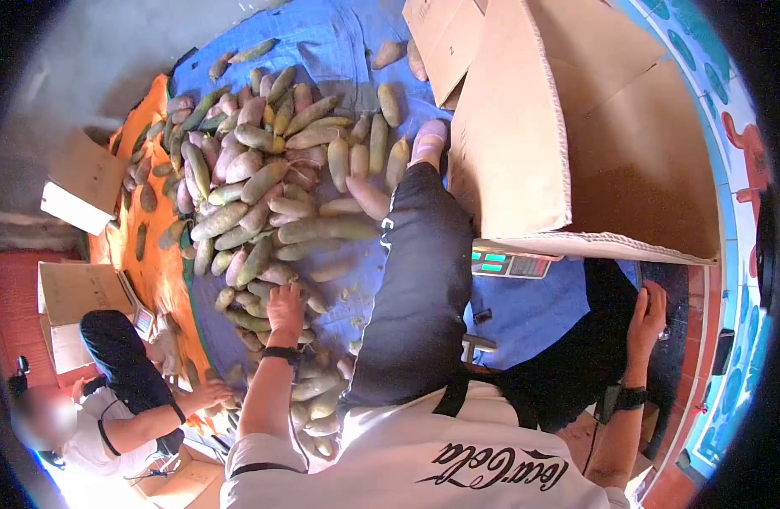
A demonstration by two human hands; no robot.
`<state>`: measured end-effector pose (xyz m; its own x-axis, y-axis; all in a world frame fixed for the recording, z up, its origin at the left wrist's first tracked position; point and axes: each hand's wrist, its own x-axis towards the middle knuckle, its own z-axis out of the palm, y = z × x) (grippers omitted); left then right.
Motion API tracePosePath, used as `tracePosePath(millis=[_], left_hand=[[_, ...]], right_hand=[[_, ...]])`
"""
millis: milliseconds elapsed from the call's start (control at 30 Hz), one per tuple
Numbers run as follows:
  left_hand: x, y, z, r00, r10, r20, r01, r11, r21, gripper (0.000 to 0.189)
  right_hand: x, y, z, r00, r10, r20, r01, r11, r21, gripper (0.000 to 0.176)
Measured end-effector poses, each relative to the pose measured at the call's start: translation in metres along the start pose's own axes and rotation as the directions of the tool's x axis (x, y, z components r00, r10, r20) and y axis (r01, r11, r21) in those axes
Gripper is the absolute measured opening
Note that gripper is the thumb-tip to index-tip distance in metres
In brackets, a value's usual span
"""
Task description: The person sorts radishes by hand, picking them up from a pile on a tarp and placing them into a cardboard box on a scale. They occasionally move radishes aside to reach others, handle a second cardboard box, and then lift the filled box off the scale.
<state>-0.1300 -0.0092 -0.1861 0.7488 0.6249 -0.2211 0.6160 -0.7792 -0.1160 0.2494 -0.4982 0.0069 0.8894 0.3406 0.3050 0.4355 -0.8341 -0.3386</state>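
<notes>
Blue sheeting (pixel 322 38) covers much of the floor, with orange sheeting (pixel 165 259) beside it towards the other person (pixel 106 428). Heaped mostly on the blue is a big pile of long vegetables (pixel 237 191), green and pinkish, possibly radishes; some lie apart near its edges.

The left hand (pixel 286 310) reaches down onto the lower part of this pile, its fingers among the vegetables and touching them. More of them lie just beyond the fingertips, and others near the wrist, under the forearm. Whether it grips one I cannot tell, as the fingertips are hidden. The right hand (pixel 649 314) is well apart from the pile, on the far side of both legs, with its fingers bent next to the right knee; I cannot tell if it holds anything.

Between that hand and the pile stands a large open cardboard box (pixel 509 144), with a panel with lit green displays (pixel 509 262) just below its near edge. The other person's hand (pixel 208 395) extends to the edge of the heap.
</notes>
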Motion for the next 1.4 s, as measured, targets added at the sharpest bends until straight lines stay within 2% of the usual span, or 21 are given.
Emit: tracePosePath(millis=[33,67,200,267,300,333,400,467,533,567,633,667,733,800,867,933,1000,1067,1100,1133,1400], left_hand=[[0.006,0.003,0.000,0.986,-0.034,-0.161,0.020,0.996,-0.087,0.029],[0.011,0.004,-0.004,0.983,-0.030,-0.180,0.016,0.996,-0.083,0.029],[0.027,0.011,-0.064,0.915,-0.398,-0.058,0.311,0.792,-0.526,0.036],[0.030,0.015,-0.090,0.865,-0.458,-0.204,0.212,0.703,-0.679,0.034],[0.036,0.013,-0.101,0.844,-0.503,-0.186,0.192,0.607,-0.771,0.030],[0.041,0.012,-0.114,0.811,-0.513,-0.282,0.062,0.554,-0.830,0.030],[0.038,0.032,-0.171,0.763,-0.616,-0.196,-0.112,0.172,-0.979,0.026],[0.034,0.042,-0.218,0.711,-0.631,-0.311,-0.208,0.234,-0.950,0.026],[0.033,0.068,-0.278,0.643,-0.661,-0.386,-0.450,0.082,-0.889,0.032],[0.034,0.078,-0.298,0.635,-0.665,-0.394,-0.458,0.087,-0.885,0.032],[0.033,0.098,-0.330,0.614,-0.582,-0.533,-0.704,-0.098,-0.704,0.028],[0.031,0.116,-0.345,0.600,-0.578,-0.553,-0.733,-0.121,-0.669,0.024],[0.032,0.144,-0.362,0.608,-0.476,-0.636,-0.759,-0.113,-0.641,0.022],[0.034,0.168,-0.370,0.612,-0.346,-0.711,-0.756,0.008,-0.655,0.023],[0.039,0.198,-0.374,0.495,-0.218,-0.841,-0.852,0.066,-0.519,0.025],[0.044,0.221,-0.363,0.600,-0.067,-0.797,-0.784,0.149,-0.603,0.028],[0.043,0.238,-0.359,0.670,0.061,-0.740,-0.741,0.115,-0.662,0.032],[0.046,0.237,-0.351,0.466,0.141,-0.873,-0.841,0.377,-0.388,0.037],[0.043,0.232,-0.353,0.394,0.147,-0.907,-0.848,0.439,-0.297,0.038],[0.041,0.225,-0.349,0.392,0.139,-0.909,-0.845,0.445,-0.296,0.038],[0.068,0.120,-0.240,0.673,-0.222,-0.706,-0.426,0.664,-0.615,0.030]], right_hand=[[0.000,-0.002,0.000,1.000,0.002,-0.016,-0.002,1.000,0.007,0.017],[0.001,-0.006,0.000,1.000,-0.017,-0.012,0.017,1.000,0.023,0.016],[0.000,-0.019,-0.003,0.998,-0.035,-0.043,0.036,0.999,0.039,0.015],[-0.001,-0.019,-0.003,0.996,-0.052,-0.079,0.056,0.997,0.052,0.014],[-0.002,-0.024,-0.004,0.996,-0.051,-0.074,0.055,0.997,0.054,0.014],[-0.002,-0.026,-0.006,0.996,-0.052,-0.068,0.055,0.997,0.056,0.013],[-0.003,-0.022,-0.005,0.994,-0.061,-0.093,0.067,0.995,0.070,0.013],[-0.004,-0.020,-0.004,0.991,-0.073,-0.114,0.083,0.993,0.086,0.013],[-0.004,-0.019,-0.005,0.992,-0.049,-0.117,0.061,0.993,0.098,0.013],[-0.005,-0.019,-0.005,0.991,-0.054,-0.125,0.068,0.992,0.105,0.013],[-0.005,-0.020,-0.005,0.989,-0.048,-0.139,0.062,0.993,0.099,0.013],[-0.006,-0.021,-0.005,0.988,-0.055,-0.144,0.070,0.992,0.103,0.013],[-0.006,-0.021,-0.006,0.985,-0.068,-0.159,0.089,0.987,0.132,0.013],[-0.007,-0.015,-0.002,0.983,-0.079,-0.166,0.099,0.988,0.118,0.013],[-0.009,-0.012,-0.001,0.980,-0.098,-0.172,0.117,0.988,0.103,0.014],[-0.009,-0.010,-0.002,0.990,-0.039,-0.137,0.058,0.990,0.131,0.014],[-0.011,-0.009,-0.003,0.990,-0.041,-0.138,0.061,0.988,0.143,0.014],[-0.010,-0.002,0.000,0.982,-0.100,-0.163,0.117,0.988,0.098,0.015],[-0.009,-0.002,0.000,0.978,-0.118,-0.174,0.136,0.986,0.096,0.015],[-0.010,-0.003,0.000,0.976,-0.128,-0.176,0.146,0.984,0.097,0.015],[-0.008,-0.012,-0.001,0.985,-0.075,-0.156,0.092,0.991,0.100,0.015]])
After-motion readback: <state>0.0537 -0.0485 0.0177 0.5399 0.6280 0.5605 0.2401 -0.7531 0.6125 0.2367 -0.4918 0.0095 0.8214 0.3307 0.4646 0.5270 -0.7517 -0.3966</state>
